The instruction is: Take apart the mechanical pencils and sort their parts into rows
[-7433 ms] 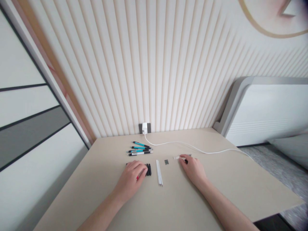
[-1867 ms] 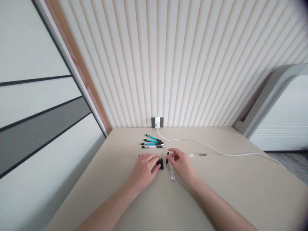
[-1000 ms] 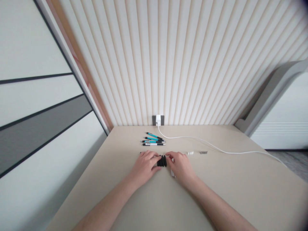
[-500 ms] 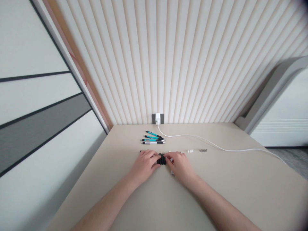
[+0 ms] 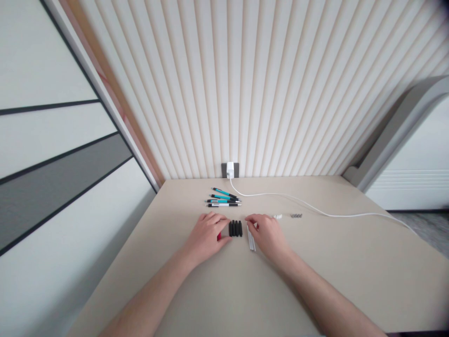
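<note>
The left hand [image 5: 208, 236], grip spread, rests left of the black tubes [image 5: 235, 228] on the worktop [image 5: 224, 290], the right hand [image 5: 268, 234], grip unclear to me, by the white rods [image 5: 251, 241]; light nudges should align rows best.

Right hand [image 5: 269, 234] now off black grips [image 5: 235, 228], white refills [image 5: 251, 241] more exposed; left hand [image 5: 206, 236] eased back, red piece [image 5: 219, 237] showing.

My left hand [image 5: 209, 232] just left of four short black cylinders [image 5: 237, 228], my right hand [image 5: 265, 230] at slim white rods [image 5: 251, 241], teal-and-white pens [image 5: 223, 201] far
</note>
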